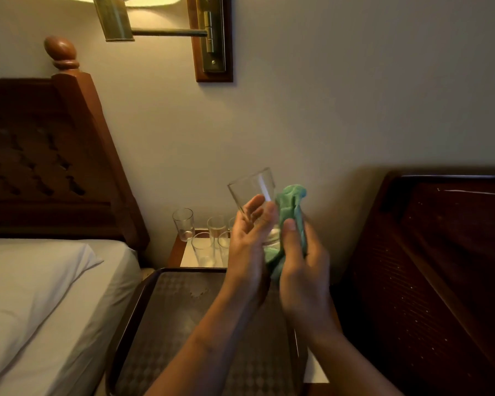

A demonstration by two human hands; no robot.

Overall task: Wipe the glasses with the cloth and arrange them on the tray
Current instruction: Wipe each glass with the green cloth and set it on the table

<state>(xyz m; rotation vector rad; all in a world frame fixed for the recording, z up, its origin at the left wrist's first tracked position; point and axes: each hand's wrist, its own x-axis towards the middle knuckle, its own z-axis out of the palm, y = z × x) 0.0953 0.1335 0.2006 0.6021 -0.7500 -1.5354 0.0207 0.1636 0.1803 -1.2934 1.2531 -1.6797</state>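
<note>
Gripping 1 glass [251,186] & 1 cloth [291,202]

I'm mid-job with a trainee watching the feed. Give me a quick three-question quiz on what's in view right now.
1. True or false: the right hand grips the cloth while the left hand holds a glass.
2. Where do the other glasses stand? A) on the bed B) on the bedside table behind the tray C) stacked in the left hand
3. Fill in: the cloth's colour is ____.
Key: 1 true; 2 B; 3 green.
</note>
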